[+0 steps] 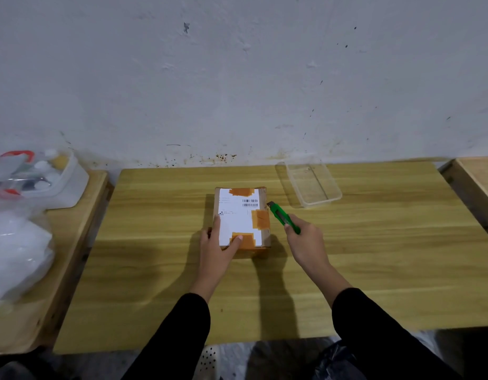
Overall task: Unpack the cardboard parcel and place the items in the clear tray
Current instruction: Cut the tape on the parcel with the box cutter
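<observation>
A small cardboard parcel (241, 215) lies closed in the middle of the wooden table (374, 256), with a white shipping label and orange tape patches on top. My left hand (219, 244) rests on its near left corner, fingers spread over the label and the side. My right hand (306, 239) grips a green utility knife (282, 217), whose tip points at the parcel's right edge, close to it. The clear tray (314, 185) sits behind and to the right of the parcel, with nothing in it.
A second table on the left carries a white tray (64, 187) of small items and a heap of clear plastic bags (18, 248). Another wooden surface (475, 182) stands at the far right. A grey wall runs behind the tables.
</observation>
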`<state>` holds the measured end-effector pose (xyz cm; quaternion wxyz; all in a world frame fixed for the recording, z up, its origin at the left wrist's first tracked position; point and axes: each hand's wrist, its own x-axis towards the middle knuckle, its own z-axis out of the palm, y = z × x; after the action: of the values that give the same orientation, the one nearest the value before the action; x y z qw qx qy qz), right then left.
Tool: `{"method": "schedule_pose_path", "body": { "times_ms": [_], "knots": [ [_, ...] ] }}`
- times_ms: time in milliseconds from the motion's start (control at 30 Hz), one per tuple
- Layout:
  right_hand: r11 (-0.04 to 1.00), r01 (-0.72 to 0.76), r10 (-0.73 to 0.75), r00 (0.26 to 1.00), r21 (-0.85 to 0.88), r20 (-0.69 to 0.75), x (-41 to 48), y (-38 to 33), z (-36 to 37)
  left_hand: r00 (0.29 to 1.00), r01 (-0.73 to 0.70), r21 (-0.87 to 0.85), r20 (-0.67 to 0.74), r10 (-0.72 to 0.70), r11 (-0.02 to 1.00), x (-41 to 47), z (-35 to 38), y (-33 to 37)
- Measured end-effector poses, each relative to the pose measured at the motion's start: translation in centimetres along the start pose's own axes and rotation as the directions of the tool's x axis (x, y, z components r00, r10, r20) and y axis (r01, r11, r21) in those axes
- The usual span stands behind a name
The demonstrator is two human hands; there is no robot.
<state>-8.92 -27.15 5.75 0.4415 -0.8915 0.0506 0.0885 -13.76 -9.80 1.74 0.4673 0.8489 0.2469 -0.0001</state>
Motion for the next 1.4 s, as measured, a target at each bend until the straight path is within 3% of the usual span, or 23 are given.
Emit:
{"method": "schedule_pose_path", "body": {
  "times_ms": [567, 1067, 1400],
  "knots": [
    [0.999, 0.051, -0.051, 0.998, 0.012, -0.024, -0.8, 0.0, 0.2, 1.000, -0.001, -0.031, 0.019, 0.001, 1.000, 0.4, 0.5, -0.5],
    [0.992, 0.062, -0.066, 0.997, -0.106, -0.035, -0.5, -0.3, 0.9, 1.000, 0.015, -0.075, 0.011, -0.014, 0.997, 0.3, 0.8, -0.4],
    [0.982, 0.012, 0.008, 0.995, -0.186, 0.103, -0.6, -1.2, -1.3, 0.999, 0.053, -0.129, -0.002, -0.054, 0.990, 0.3, 1.2, -0.4]
  ]
}}
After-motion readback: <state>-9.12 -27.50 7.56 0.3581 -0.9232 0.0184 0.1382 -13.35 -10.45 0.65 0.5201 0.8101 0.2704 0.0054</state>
